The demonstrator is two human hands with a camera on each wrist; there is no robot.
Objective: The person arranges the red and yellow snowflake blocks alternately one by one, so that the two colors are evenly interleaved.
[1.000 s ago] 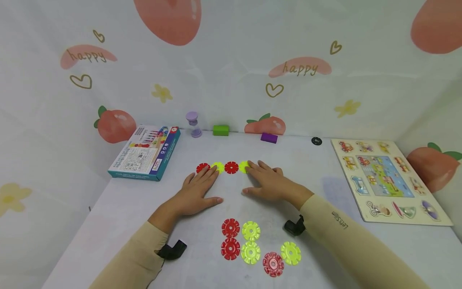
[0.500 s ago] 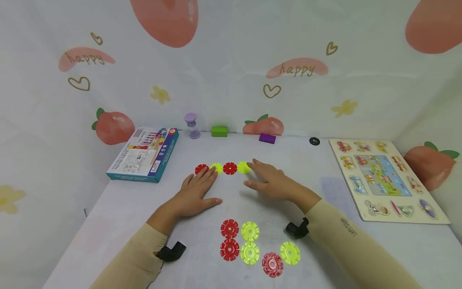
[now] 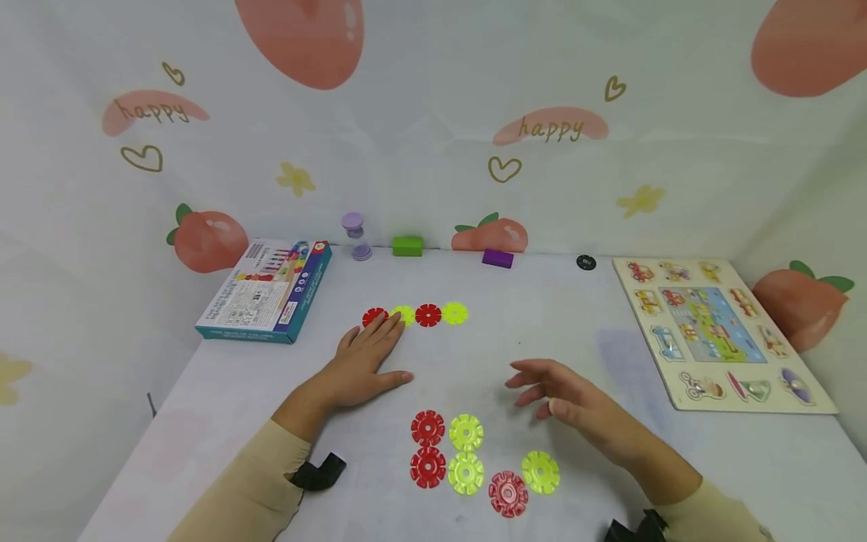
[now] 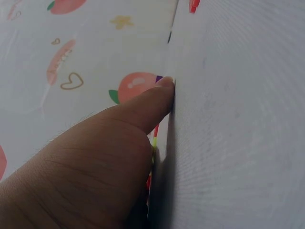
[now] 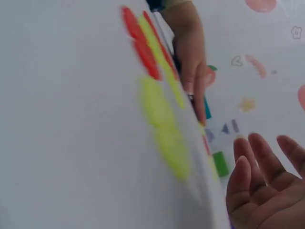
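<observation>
In the head view a row of notched plastic discs lies toward the back of the table: a red disc (image 3: 372, 316), a yellow disc (image 3: 406, 312), a second red disc (image 3: 428, 315) and a second yellow disc (image 3: 454, 313). My left hand (image 3: 362, 369) rests flat, its fingertips partly covering the two leftmost discs. My right hand (image 3: 576, 403) hovers over the table right of the row, fingers loosely bent and holding nothing. Nearer to me lie more discs: red ones (image 3: 427, 467) and yellow ones (image 3: 466, 473) in two columns, plus a red disc (image 3: 508, 494) touching a yellow disc (image 3: 540, 473).
A flat box (image 3: 264, 290) lies at the back left. Along the back edge stand a purple hourglass (image 3: 357, 236), a green block (image 3: 408, 246), a purple block (image 3: 497, 258) and a black round piece (image 3: 585, 262). A picture puzzle board (image 3: 721, 335) lies at the right.
My right hand has lifted off the rightmost yellow disc and drawn back toward me and to the right, uncovering that disc. The left hand stays on the left end of the row.
</observation>
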